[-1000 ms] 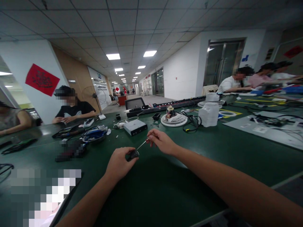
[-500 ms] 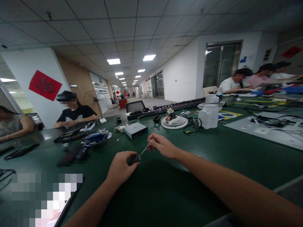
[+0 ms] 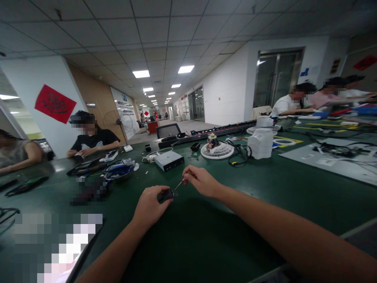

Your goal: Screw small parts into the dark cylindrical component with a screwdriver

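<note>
Small black part (image 3: 167,194), probably light but a bit slick

Left to right: the left hand (image 3: 150,205) is pinching that part between thumb and fingers, up off the green bench (image 3: 206,239), right end exposed; I'd guess it's light and stiff, with a smooth shell that could slip; the exposed end might be the fragile bit, so I'd grip around the sides and stay clear of the rim; a pale box (image 3: 169,160) sits on the far side; next, a thin tool (image 3: 178,185) slants down to that end, can't tell if it's touching; the right hand (image 3: 200,181) has the tool's upper end pinched in its fingertips.
</note>
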### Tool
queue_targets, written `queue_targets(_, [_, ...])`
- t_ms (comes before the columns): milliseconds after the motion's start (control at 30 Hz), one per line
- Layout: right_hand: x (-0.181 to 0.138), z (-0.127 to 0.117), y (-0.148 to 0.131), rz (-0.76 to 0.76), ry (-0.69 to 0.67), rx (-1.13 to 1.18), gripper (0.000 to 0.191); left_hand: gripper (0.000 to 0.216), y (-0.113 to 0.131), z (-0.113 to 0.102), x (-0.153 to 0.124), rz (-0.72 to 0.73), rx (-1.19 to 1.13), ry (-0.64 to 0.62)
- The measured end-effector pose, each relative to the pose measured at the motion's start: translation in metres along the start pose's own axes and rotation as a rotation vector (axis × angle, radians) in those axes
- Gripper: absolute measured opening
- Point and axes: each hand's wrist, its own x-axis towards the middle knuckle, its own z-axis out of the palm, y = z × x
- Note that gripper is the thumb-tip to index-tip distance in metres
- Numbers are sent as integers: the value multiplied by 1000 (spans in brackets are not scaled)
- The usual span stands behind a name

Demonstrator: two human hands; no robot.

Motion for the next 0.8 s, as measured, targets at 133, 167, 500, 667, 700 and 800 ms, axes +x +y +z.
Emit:
queue_targets(133, [-2, 0, 0, -23, -1, 19, 10, 32, 2, -1, 0, 3, -3, -9])
queue_targets(167, [-2, -1, 0, -34, 35, -6, 11, 32, 2, -1, 0, -2, 1, -6])
queue_targets(500, [-1, -7, -1, -43, 224, -251, 39, 35, -11, 3, 3, -81, -17, -72])
queue_targets(667, [-7, 14, -4, -264, 13, -522, 24, 31, -8, 4, 3, -66, -9, -71])
queue_targets(700, [-8, 18, -3, -280, 13, -548, 24, 30, -7, 4, 3, -66, -6, -73])
queue_targets(800, [-7, 27, 3, -258, -29, -570, 30, 29, -5, 4, 4, -74, 7, -83])
